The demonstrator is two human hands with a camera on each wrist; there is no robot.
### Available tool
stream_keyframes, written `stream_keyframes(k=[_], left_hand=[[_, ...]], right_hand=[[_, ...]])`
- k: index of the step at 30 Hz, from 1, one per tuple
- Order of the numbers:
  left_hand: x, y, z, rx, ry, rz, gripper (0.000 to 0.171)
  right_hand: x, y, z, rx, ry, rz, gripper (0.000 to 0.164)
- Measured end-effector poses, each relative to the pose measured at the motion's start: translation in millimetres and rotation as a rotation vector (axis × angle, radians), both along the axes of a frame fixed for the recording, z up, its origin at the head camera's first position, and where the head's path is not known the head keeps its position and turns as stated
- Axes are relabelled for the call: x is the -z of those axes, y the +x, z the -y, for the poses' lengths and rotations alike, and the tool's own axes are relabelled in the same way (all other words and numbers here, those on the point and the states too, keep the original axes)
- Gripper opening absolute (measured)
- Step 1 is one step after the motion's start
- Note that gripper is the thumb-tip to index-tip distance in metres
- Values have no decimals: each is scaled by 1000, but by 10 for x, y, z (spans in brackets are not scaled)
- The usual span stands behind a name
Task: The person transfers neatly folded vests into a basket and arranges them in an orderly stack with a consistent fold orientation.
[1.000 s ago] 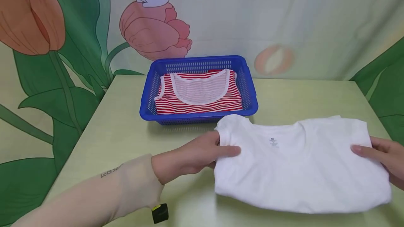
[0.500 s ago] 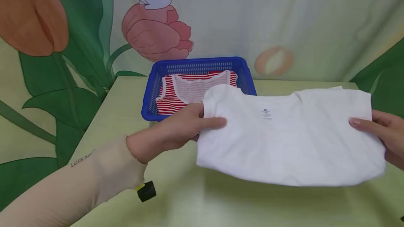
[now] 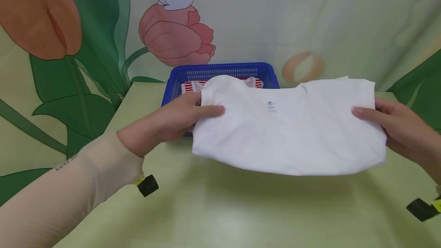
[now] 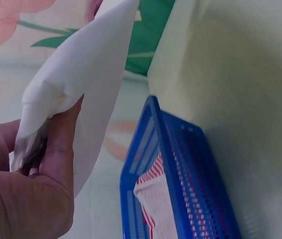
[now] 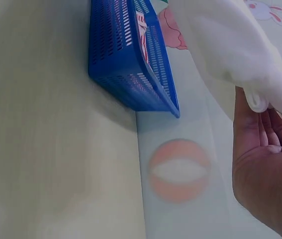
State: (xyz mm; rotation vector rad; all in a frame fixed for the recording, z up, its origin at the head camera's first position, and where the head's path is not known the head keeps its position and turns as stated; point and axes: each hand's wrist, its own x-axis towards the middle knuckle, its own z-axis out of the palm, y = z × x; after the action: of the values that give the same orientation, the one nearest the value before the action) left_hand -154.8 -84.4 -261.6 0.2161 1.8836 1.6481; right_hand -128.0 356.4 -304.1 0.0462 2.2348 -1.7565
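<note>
A folded white T-shirt (image 3: 289, 133) with a small printed neck label hangs above the table, stretched between both hands. My left hand (image 3: 182, 116) pinches its left side, thumb on top and fingers beneath. On the opposite side my right hand (image 3: 403, 127) grips the edge the same way. Behind the shirt stands a blue plastic basket (image 3: 173, 81), partly covered by it in the head view. Inside the basket lies a red-and-white striped garment (image 4: 155, 204), mostly hidden in the head view. Both wrist views show the shirt raised above the basket's level.
The pale green table (image 3: 220, 217) extends in front of and around the basket. A curtain with printed tulips (image 3: 175, 35) and a rabbit hangs behind the table's far edge.
Both hands have carried the white T-shirt up, away from the person and to the left. It now covers much of the basket and striped garment from the head camera.
</note>
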Motion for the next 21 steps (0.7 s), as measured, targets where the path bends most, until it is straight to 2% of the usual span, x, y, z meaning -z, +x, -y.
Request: stream_keyframes(k=[9, 16, 21], left_hand=[[-34, -196, 258, -52, -66, -47, 38], [-33, -351, 428, -123, -142, -85, 40], [-38, -464, 540, -134, -179, -121, 41]], right_hand=[[-51, -309, 295, -62, 6, -12, 43], [-63, -563, 488, -69, 30, -25, 54], [-77, -720, 612, -76, 38, -31, 57]])
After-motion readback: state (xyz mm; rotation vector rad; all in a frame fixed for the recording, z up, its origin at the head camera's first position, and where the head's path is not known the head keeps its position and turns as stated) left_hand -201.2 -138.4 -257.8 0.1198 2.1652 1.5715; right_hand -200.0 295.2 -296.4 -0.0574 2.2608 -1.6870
